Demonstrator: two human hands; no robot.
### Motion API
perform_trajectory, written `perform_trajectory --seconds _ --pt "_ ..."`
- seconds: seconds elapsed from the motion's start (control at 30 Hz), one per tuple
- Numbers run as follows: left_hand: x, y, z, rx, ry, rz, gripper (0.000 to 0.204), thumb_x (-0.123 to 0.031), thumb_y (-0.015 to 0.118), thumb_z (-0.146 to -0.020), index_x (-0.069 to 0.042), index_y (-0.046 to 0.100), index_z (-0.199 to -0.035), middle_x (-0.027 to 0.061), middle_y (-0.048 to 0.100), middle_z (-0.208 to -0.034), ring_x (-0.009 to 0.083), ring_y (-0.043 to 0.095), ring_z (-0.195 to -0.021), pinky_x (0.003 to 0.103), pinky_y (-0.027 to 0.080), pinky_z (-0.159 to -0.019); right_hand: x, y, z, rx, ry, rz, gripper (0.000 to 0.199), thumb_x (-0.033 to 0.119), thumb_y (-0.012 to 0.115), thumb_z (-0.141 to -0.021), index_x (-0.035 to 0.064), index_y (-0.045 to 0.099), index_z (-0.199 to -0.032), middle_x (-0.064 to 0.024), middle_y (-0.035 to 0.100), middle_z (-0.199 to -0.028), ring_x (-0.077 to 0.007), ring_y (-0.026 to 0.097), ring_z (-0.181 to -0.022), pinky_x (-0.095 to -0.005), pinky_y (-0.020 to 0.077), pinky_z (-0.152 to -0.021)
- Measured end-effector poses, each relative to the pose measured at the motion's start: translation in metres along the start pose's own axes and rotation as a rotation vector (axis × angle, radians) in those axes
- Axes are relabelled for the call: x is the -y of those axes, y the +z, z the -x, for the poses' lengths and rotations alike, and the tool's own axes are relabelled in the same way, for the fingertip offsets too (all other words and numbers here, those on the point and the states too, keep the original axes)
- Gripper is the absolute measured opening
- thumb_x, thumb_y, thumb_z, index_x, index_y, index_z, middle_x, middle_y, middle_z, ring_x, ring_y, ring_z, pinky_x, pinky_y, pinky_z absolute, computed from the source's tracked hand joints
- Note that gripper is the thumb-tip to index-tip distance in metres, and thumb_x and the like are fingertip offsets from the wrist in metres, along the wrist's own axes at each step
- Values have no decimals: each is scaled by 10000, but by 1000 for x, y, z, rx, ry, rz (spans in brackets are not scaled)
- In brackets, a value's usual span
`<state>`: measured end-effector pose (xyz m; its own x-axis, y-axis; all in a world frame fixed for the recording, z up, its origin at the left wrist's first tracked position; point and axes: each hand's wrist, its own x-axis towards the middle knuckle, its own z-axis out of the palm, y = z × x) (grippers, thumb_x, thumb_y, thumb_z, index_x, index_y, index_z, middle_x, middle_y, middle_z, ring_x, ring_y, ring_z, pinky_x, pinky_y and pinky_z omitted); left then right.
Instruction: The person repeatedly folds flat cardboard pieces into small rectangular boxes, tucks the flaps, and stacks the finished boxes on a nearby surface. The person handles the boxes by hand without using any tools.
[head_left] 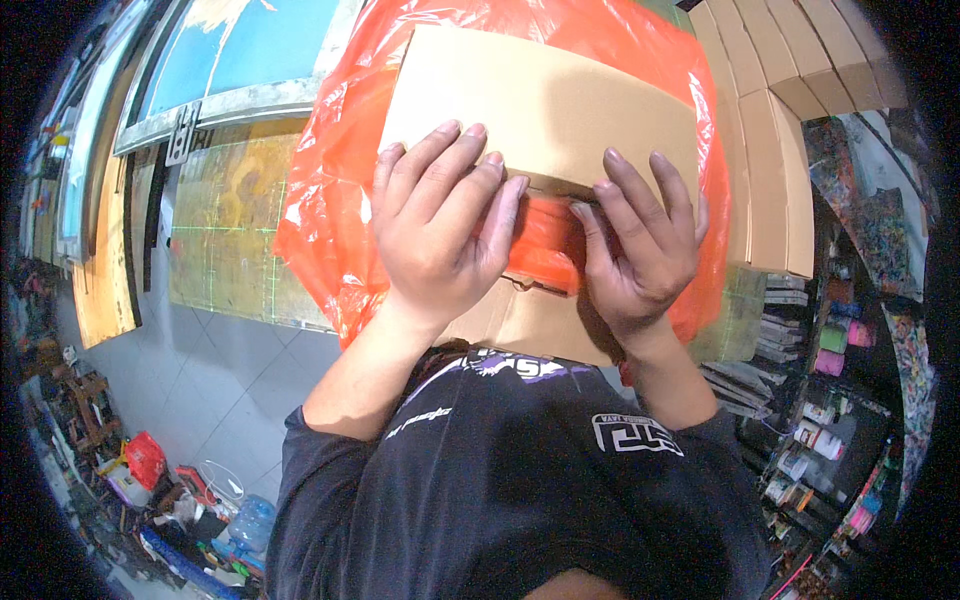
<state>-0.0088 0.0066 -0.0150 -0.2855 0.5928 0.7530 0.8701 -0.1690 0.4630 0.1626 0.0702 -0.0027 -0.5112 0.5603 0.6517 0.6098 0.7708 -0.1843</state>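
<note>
A plain brown cardboard box lies on crinkled orange-red plastic sheeting, its upper panel sloping away from me. My left hand holds the panel's near edge at its left part, fingertips on top and thumb at the edge. At the right part of that edge, my right hand has its fingers on the cardboard and its thumb tucked against the fold. Between the thumbs an opening shows orange-red plastic. Closer to my body lies a lower cardboard flap with a small notch in its edge. My wrists partly hide the box's sides.
Several brown cardboard pieces stand stacked at the right. A blue framed panel lies at the far left on a worn worktable with green grid lines. Shelves with bottles run along the right; clutter and a water jug fill the lower left.
</note>
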Motion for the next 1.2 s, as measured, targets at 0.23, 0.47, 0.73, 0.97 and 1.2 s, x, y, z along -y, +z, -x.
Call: perform_trajectory --seconds 0.23,0.47,0.73,0.97,1.2 --pt "1 -3 3 137 100 -90 222 -180 696 -760 -206 701 -981 -3 640 -1143 260 539 -1087 432 319 -970 2 2 -3 -24 20 2 281 172 757 -689 185 695 -963 38 642 -1167 -260 501 -1166 -467 193 -1042" --pt "6 3 6 104 131 -96 197 -134 681 -753 -166 705 -946 25 653 -1105 270 560 -1049 458 358 -925 3 4 0 5 32 35 196 183 733 -707 198 705 -901 46 640 -1162 -238 506 -1154 -483 159 -1058" --pt "2 -6 -3 201 132 -101 302 -146 699 -741 -138 678 -1042 83 625 -1155 289 560 -1052 451 359 -927 1 -14 -7 106 60 -84 412 152 742 -702 111 632 -1097 -84 576 -1254 -275 507 -1175 -476 234 -1049" --pt "21 -41 -22 147 -559 162 640 -187 750 -757 106 467 -1250 233 561 -1221 285 525 -1165 357 388 -991 -31 -41 -17 90 658 -543 642 149 709 -786 -78 412 -1308 -219 469 -1332 -287 464 -1231 -370 363 -1025" --pt "15 -56 -25 163 -237 214 989 -186 852 -574 34 324 -1381 195 459 -1335 300 473 -1200 374 384 -999 -33 -52 -23 35 433 -737 914 131 813 -649 -18 309 -1396 -175 461 -1339 -275 445 -1243 -375 349 -1049"
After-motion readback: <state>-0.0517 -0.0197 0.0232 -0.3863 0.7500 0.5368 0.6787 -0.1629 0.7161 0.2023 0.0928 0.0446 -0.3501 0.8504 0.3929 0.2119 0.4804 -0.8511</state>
